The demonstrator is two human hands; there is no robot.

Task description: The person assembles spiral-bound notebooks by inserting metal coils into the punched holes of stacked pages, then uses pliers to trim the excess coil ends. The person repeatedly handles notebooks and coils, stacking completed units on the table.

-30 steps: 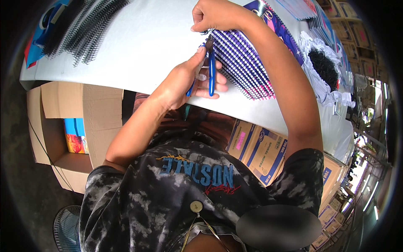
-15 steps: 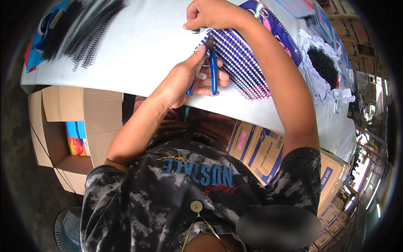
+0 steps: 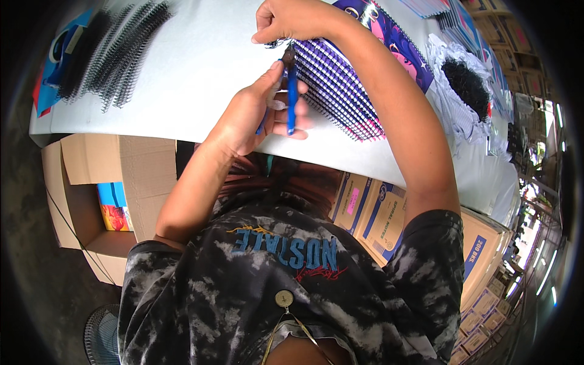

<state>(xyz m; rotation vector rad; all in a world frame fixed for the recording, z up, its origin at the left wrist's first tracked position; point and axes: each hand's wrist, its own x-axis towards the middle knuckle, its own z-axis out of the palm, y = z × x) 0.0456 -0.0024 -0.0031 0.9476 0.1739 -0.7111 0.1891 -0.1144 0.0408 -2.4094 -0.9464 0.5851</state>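
Observation:
My left hand (image 3: 252, 112) holds a pair of cutting pliers (image 3: 292, 100) with blue handles. Their dark jaws are at the upper left end of a fanned row of spiral notebooks (image 3: 340, 91), whose black coils lie side by side. My right hand (image 3: 292, 21) is curled closed just above the same end, thumb toward the left. Dark curly coil ends (image 3: 277, 44) show under its fingers; whether they are pinched is hidden. A purple illustrated notebook cover (image 3: 395, 39) shows behind my right forearm.
Loose black plastic coils (image 3: 131, 55) lie at the table's far left beside a blue item (image 3: 67, 55). On the right, crumpled white wrapping (image 3: 447, 115) holds a black tangle (image 3: 465, 85). An open carton (image 3: 146, 182) stands lower left; closed cartons (image 3: 380, 219) sit below the table's right side.
Both hands and the pliers have shifted slightly left in the picture, the pliers' jaws staying at the coil ends. The left fingers have moved a little around the handles.

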